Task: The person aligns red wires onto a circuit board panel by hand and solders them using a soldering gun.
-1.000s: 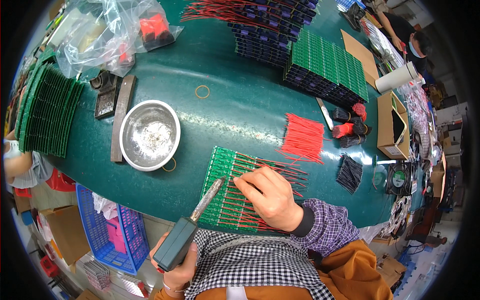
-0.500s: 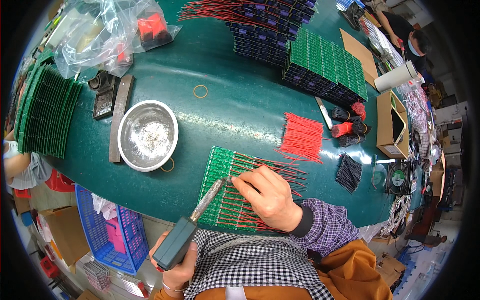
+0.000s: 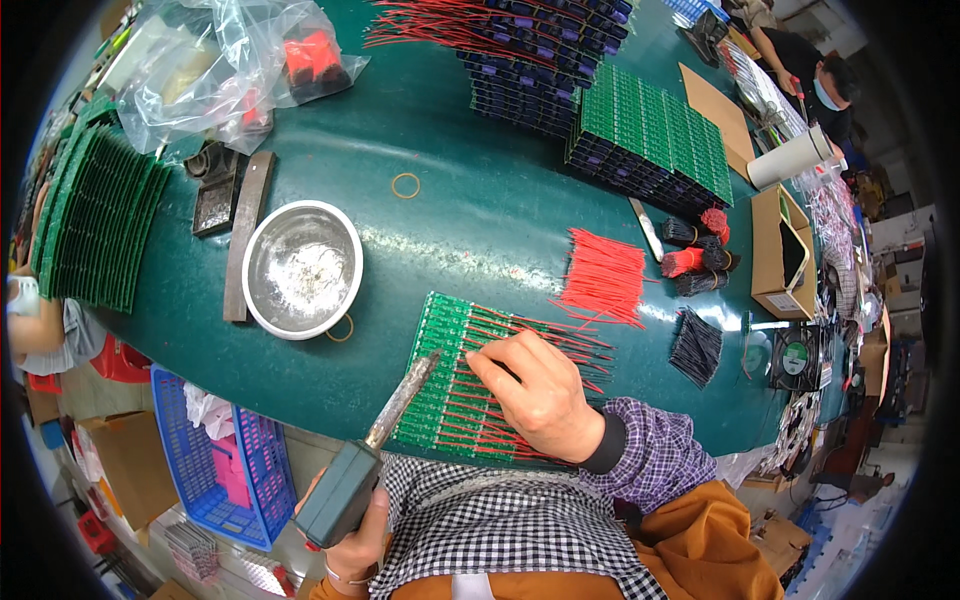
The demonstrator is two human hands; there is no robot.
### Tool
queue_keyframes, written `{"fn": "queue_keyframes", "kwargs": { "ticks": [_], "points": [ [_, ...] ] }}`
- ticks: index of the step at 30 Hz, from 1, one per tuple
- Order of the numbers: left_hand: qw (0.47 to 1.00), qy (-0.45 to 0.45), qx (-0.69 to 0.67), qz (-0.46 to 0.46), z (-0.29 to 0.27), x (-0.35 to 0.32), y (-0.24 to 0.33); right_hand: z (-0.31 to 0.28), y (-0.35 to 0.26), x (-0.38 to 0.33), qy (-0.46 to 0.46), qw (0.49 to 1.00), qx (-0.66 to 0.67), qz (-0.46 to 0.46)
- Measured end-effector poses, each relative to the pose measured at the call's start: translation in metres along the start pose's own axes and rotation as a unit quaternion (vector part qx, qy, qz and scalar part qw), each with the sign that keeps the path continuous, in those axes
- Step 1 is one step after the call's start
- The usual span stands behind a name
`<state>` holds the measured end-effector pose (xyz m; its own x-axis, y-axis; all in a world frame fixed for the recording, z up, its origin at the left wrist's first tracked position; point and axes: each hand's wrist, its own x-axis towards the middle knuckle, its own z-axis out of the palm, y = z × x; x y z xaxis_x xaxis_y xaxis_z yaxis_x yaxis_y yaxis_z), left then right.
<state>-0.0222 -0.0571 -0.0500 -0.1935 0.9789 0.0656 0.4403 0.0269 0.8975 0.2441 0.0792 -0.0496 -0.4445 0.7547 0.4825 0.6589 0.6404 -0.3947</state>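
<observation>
In my left hand point(image 3: 364, 535) is a soldering gun point(image 3: 341, 492) with a dark grey-green body and a long metal barrel. Its tip rests over the left part of a green circuit board panel point(image 3: 440, 325), just apart from my right fingers. A row of red wires point(image 3: 575, 338) runs rightward from the panel. My right hand point(image 3: 540, 395) lies over these wires, thumb and forefinger pinched at the end of a red wire near the panel's middle. That wire is mostly hidden by the hand. Whether the tip touches the board I cannot tell.
A white-rimmed metal bowl point(image 3: 303, 270) stands left of the panel, beside a flat metal bar point(image 3: 248, 235). Loose red wires point(image 3: 605, 278) and black wires point(image 3: 697, 347) lie to the right. Stacked green boards point(image 3: 655, 130) rise at the back. A blue basket point(image 3: 215, 465) sits below the table's left edge.
The soldering gun has drawn back down and to the left, its tip leaving the spot at my right fingertips. My right hand stays almost in place, still pinched.
</observation>
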Motion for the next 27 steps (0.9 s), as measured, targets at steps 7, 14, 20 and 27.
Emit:
{"fn": "queue_keyframes", "kwargs": {
  "ticks": [7, 14, 20, 27],
  "points": [
    [0.995, 0.057, -0.043, -0.071, 0.003, -0.013, 0.005, 0.0, -0.001, -0.001, 0.012, 1.0, 0.021, 0.012],
    [0.999, -0.016, 0.036, 0.004, -0.01, -0.013, -0.008, -0.006, -0.008, -0.001, 0.016, 1.0, 0.015, -0.001],
    [0.999, 0.016, 0.025, 0.022, 0.001, 0.0, -0.003, -0.003, -0.008, -0.003, -0.002, 1.0, 0.008, -0.002],
    [1.0, -0.012, 0.003, -0.023, 0.0, 0.002, 0.002, -0.003, -0.009, -0.002, -0.007, 1.0, 0.003, -0.004]
  ]
}}
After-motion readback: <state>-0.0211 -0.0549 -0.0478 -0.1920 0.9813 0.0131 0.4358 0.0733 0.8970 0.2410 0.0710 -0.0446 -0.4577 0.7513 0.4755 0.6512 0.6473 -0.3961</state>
